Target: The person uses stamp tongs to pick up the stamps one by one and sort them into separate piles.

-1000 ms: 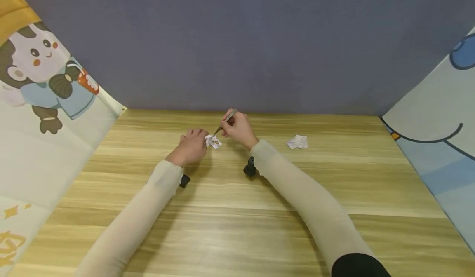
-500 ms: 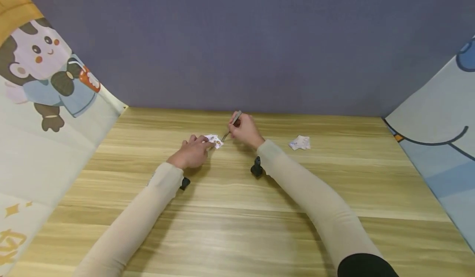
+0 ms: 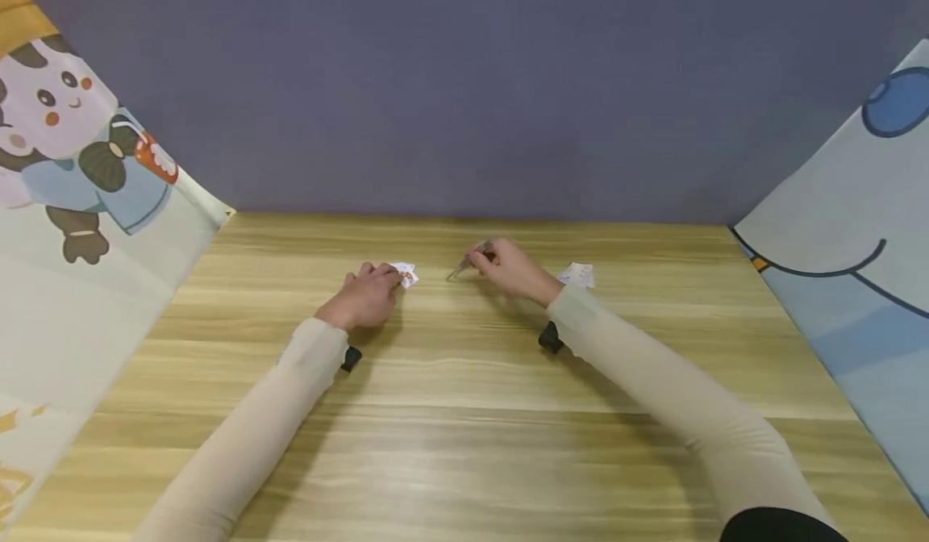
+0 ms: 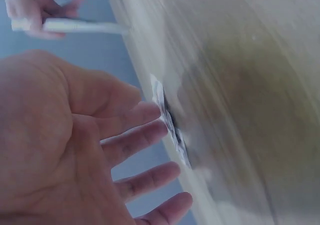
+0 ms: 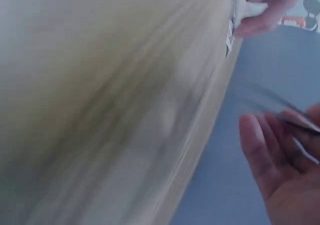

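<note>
Small white paper pieces with printed pictures (image 3: 408,274), perhaps stickers, lie in a loose group on the wooden table. The left hand (image 3: 366,293) rests at their left edge, its fingertips touching them; in the left wrist view its fingers (image 4: 137,140) are extended toward the paper edge. Right of this group, the right hand (image 3: 514,272) pinches metal tweezers (image 3: 461,268) between thumb and fingers, tips pointing left and down. In the right wrist view the tweezers (image 5: 280,110) are blurred with their arms apart, and I cannot tell whether they carry anything.
A second group of white paper pieces (image 3: 578,274) lies right of centre, partly behind the right wrist. Black wrist mounts (image 3: 352,358) sit below both wrists. A grey-blue panel (image 3: 464,90) borders the table's far edge; cartoon-printed sheets (image 3: 94,300) flank the sides.
The right hand with the tweezers has moved right, away from the left paper group. The left hand has shifted slightly, its fingers still on the papers.
</note>
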`<state>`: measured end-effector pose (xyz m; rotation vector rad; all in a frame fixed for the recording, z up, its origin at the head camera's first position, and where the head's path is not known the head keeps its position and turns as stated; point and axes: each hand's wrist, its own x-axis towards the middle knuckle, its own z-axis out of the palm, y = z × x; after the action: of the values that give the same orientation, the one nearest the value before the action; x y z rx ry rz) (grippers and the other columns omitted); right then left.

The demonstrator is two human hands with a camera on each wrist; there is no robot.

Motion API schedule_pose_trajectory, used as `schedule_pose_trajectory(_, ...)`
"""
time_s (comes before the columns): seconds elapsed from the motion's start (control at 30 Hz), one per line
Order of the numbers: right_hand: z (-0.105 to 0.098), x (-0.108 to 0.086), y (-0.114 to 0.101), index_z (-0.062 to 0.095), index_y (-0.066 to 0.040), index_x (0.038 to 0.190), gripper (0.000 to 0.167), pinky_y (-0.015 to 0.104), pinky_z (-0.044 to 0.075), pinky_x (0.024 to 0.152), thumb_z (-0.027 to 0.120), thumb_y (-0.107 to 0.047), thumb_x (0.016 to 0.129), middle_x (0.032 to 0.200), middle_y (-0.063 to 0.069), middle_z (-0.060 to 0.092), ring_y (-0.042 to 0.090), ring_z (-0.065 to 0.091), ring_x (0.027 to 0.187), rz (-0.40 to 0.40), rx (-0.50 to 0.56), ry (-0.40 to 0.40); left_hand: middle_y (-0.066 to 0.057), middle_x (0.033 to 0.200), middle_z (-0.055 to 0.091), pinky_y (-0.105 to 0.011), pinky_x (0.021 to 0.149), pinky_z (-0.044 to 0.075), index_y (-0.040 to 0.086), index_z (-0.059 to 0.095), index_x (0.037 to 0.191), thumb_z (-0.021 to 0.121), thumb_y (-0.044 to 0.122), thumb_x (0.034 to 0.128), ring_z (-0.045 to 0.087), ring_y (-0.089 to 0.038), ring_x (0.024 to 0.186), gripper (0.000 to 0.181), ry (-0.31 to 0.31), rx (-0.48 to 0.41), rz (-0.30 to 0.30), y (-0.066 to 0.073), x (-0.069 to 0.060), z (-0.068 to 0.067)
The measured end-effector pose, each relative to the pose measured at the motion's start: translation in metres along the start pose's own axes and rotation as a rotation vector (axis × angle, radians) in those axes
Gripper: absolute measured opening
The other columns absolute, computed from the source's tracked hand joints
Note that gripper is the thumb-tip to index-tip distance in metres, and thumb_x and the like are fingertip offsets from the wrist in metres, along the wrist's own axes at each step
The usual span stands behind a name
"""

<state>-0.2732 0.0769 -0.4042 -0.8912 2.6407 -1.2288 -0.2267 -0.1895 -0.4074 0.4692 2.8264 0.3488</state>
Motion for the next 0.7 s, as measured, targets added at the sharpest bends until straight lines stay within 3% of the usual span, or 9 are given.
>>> schedule_pose_trajectory(0.13, -0.005, -0.027, -0.001, 0.071, 0.0, 0.105, 0.02, 0.027, 0.049, 0.064, 0.061, -0.01, 0.091, 0.088, 0.005, 0.064, 0.014, 0.059, 0.072, 0.002, -0.21, 0.074, -0.012, 0.146, 0.035, -0.054, 0.092, 0.029, 0.006, 0.041, 0.143, 0.04, 0.012, 0.0967, 0.029, -0.036, 0.128, 0.046, 0.045, 0.022, 0.037, 0.006, -0.004, -0.004)
schedule_pose_trajectory(0.27, -0.003, -0.049, -0.007, 0.071, -0.001, 0.106, 0.022, 0.026, 0.044, 0.051, 0.065, -0.001, 0.084, 0.071, 0.001, 0.062, 0.01, 0.053, 0.055, 0.105, -0.332, 0.035, -0.01, 0.147, 0.034, -0.056, 0.091, 0.029, 0.006, 0.04, 0.143, 0.045, 0.016, 0.0978, 0.03, -0.034, 0.129, 0.046, 0.111, 0.085, 0.075, 0.026, -0.015, -0.01)
schedule_pose_trajectory(0.33, 0.003, -0.058, -0.011, 0.069, 0.0, 0.109, 0.03, 0.027, 0.04, 0.046, 0.065, 0.002, 0.08, 0.069, 0.002, 0.061, 0.012, 0.048, 0.049, 0.137, -0.361, -0.029, -0.009, 0.148, 0.033, -0.056, 0.092, 0.028, 0.007, 0.04, 0.143, 0.048, 0.018, 0.0976, 0.03, -0.034, 0.13, 0.048, 0.137, 0.122, 0.09, 0.039, -0.023, -0.012)
schedule_pose_trajectory(0.47, 0.017, -0.073, -0.017, 0.066, 0.001, 0.104, 0.032, 0.027, 0.04, 0.046, 0.064, 0.005, 0.073, 0.072, 0.004, 0.061, 0.014, 0.049, 0.053, 0.149, -0.386, -0.102, -0.01, 0.15, 0.029, -0.056, 0.096, 0.026, 0.009, 0.037, 0.145, 0.047, 0.026, 0.0985, 0.026, -0.035, 0.133, 0.051, 0.171, 0.175, 0.105, 0.061, -0.037, -0.014)
schedule_pose_trajectory(0.57, 0.026, -0.082, -0.021, 0.062, 0.001, 0.103, 0.029, 0.028, 0.043, 0.049, 0.063, 0.005, 0.074, 0.07, 0.004, 0.057, 0.016, 0.051, 0.058, 0.181, -0.395, -0.1, -0.011, 0.151, 0.027, -0.056, 0.101, 0.021, 0.009, 0.035, 0.146, 0.046, 0.032, 0.0991, 0.021, -0.038, 0.136, 0.053, 0.19, 0.205, 0.115, 0.072, -0.045, -0.012)
schedule_pose_trajectory(0.7, 0.028, -0.088, -0.027, 0.057, 0.003, 0.116, 0.037, 0.03, 0.047, 0.05, 0.066, -0.006, 0.081, 0.072, 0.006, 0.059, 0.018, 0.056, 0.06, 0.232, -0.408, -0.072, -0.013, 0.152, 0.025, -0.057, 0.105, 0.017, 0.008, 0.035, 0.146, 0.042, 0.04, 0.0998, 0.016, -0.039, 0.138, 0.057, 0.219, 0.208, 0.14, 0.083, -0.053, -0.011)
